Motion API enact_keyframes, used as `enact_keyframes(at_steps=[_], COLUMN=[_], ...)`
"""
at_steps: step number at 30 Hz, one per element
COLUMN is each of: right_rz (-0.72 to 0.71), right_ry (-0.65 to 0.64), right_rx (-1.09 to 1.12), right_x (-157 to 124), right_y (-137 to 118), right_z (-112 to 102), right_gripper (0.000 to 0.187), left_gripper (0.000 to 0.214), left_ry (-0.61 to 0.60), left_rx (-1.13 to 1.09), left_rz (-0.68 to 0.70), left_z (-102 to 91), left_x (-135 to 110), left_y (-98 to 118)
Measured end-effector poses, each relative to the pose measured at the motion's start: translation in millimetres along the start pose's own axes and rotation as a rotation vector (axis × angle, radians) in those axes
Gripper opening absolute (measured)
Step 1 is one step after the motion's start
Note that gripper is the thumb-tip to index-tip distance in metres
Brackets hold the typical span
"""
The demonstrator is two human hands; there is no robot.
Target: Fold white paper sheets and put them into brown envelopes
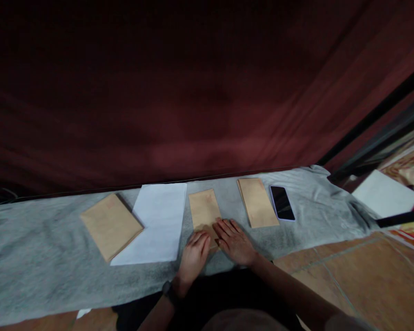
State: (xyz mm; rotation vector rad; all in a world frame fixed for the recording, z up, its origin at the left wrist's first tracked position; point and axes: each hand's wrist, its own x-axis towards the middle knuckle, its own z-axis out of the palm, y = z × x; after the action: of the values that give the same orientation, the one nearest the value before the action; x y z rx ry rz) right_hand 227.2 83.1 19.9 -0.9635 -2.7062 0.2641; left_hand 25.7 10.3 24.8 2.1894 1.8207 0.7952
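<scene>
A brown paper envelope (205, 207) lies in front of me on a grey cloth, its lower part partly covered by my hands. At its lower left edge is my left hand (195, 255), with a dark band on the wrist; its fingers are curled together against the paper. My right hand (235, 241) rests on the envelope's lower right side, fingers stretched out and slightly apart. A small stack of brown envelopes (260, 202) lies just beyond the right hand. Farther left, a thicker pile of envelopes (112, 225) overlaps white paper sheets (162, 220).
A smartphone (282, 202) lies screen up right of the smaller stack. The grey cloth (51, 257) covers a long narrow surface against a dark red backdrop (207, 115). Tiled floor (362, 276) shows at lower right, near dark bars and a white sheet (386, 193).
</scene>
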Motion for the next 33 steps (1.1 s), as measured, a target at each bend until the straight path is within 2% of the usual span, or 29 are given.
enact_keyframes(at_steps=[4,8,12,15,20,33], right_rz=[0.016,0.022,0.007,0.007,0.023,-0.040], right_ry=[0.017,0.026,0.016,0.014,0.018,0.058], right_rx=[-0.004,0.002,-0.001,-0.006,-0.014,-0.070], right_x=[-6.8,-4.5,-4.0,-4.5,-5.0,-7.5], right_y=[-5.5,-6.9,-7.7,-8.7,-9.7,-4.5], right_z=[-1.9,-5.5,-8.3,-9.0,-7.3,-0.4], right_gripper=[0.051,0.051,0.050,0.049,0.048,0.048], left_gripper=[0.053,0.061,0.060,0.058,0.056,0.059], left_ry=[0.032,-0.004,-0.007,-0.019,-0.091,-0.100], left_rx=[0.077,0.169,0.233,0.252,0.278,0.328], left_rz=[-0.011,-0.008,-0.033,-0.037,-0.035,-0.033], left_z=[6.2,22.7,35.6,36.2,25.2,12.0], left_x=[41.4,85.8,101.1,98.1,85.0,24.2], left_y=[-9.5,-26.2,-36.8,-36.4,-29.5,-10.1])
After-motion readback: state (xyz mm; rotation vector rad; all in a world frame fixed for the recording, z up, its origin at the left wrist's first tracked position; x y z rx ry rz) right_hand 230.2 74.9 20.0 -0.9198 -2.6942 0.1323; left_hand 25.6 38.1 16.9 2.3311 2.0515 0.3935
